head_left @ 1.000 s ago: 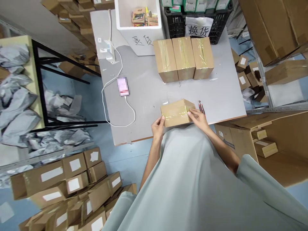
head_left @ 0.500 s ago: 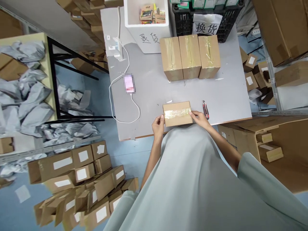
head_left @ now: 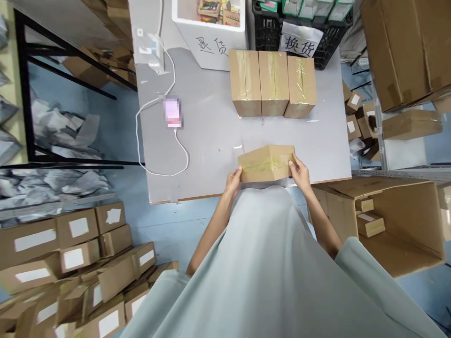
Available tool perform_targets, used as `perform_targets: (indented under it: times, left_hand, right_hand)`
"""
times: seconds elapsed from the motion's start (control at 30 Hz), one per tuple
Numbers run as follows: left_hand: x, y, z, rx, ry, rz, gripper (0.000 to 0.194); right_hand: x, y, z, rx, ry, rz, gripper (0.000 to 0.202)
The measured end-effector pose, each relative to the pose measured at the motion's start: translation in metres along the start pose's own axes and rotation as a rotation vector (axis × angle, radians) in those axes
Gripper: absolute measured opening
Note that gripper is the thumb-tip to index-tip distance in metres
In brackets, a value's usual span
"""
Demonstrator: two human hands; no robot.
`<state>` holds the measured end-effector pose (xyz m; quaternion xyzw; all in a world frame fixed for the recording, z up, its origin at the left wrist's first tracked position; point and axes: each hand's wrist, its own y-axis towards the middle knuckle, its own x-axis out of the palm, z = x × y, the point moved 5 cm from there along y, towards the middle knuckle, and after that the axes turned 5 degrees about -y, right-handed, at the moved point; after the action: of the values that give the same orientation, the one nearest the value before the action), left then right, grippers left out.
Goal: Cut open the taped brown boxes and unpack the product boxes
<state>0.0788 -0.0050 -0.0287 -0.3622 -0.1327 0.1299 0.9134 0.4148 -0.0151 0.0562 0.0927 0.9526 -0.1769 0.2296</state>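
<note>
A small taped cardboard box [head_left: 259, 164] is held between both hands at the front edge of the grey table [head_left: 207, 155], with two of its faces showing. My left hand [head_left: 233, 180] grips its left end, fingers closed, thumb at the near side. At the right end, my right hand [head_left: 299, 172] has its thumb on the tape and its fingers behind the box. Three larger taped boxes [head_left: 274, 82] stand in a row farther back on the table.
Behind the row are a white bin [head_left: 211, 42] and a black crate [head_left: 262, 35]. A phone [head_left: 173, 112] with a white cable lies at left. A large open carton [head_left: 405, 211] is at right; stacked boxes [head_left: 79, 227] fill the lower left.
The small box has been tilted and turned, so another face shows. My right hand has shifted to its right end. The view has moved, and the red-and-black cutter no longer shows.
</note>
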Motion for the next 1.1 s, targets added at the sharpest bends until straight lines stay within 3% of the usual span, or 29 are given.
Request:
perform_targets:
  times: [0.13,0.23,0.33,0.4,0.6,0.83,0.97,1.1]
  left_hand:
    - [-0.028,-0.004,0.031,0.125,0.007,0.126,0.050]
    - [-0.052,-0.006,0.054,0.260,0.116,0.202,0.046]
    - [-0.067,-0.007,0.065,0.337,0.202,0.227,0.045]
    - [-0.073,-0.006,0.066,0.332,0.205,0.231,0.046]
    - [-0.074,0.000,0.066,0.344,0.204,0.231,0.046]
    - [-0.071,-0.006,0.065,0.358,0.146,0.229,0.049]
    - [-0.074,0.005,0.050,0.204,0.025,0.228,0.055]
    - [-0.065,0.020,0.035,0.078,0.029,0.186,0.052]
  right_hand:
    - [0.030,0.011,0.004,0.112,0.084,-0.128,0.116]
    - [0.065,0.022,0.005,0.158,0.085,-0.250,0.113]
    - [0.094,0.028,0.002,0.142,0.087,-0.357,0.105]
    - [0.104,0.029,-0.001,0.120,0.077,-0.360,0.101]
    - [0.102,0.023,-0.013,0.021,-0.009,-0.177,0.098]
    - [0.094,0.024,-0.008,0.018,0.109,-0.205,0.100]
    - [0.081,0.027,0.001,0.042,0.116,-0.192,0.102]
    - [0.068,0.033,0.005,0.088,0.062,-0.161,0.105]
